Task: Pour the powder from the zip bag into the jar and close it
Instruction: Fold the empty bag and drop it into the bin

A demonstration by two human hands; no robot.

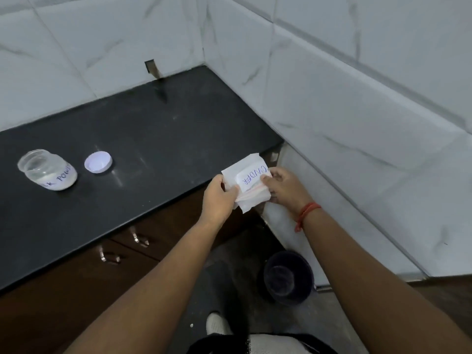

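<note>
Both hands' grip on zip bag (pixel 246 182), jar (pixel 48 169) apart

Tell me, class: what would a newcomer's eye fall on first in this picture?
Both hands, left hand and right hand, hold a white zip bag over the black counter's right end. At far left stand an open jar and its white lid lying beside it.

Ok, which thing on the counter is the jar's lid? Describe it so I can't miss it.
Start at the black countertop in the tiled corner. Toward its left end stands an open clear jar with a handwritten label and white powder at the bottom. The lid lies just right of it, apart from it: a small white round cap, hollow side up, the only flat disc there.
</note>
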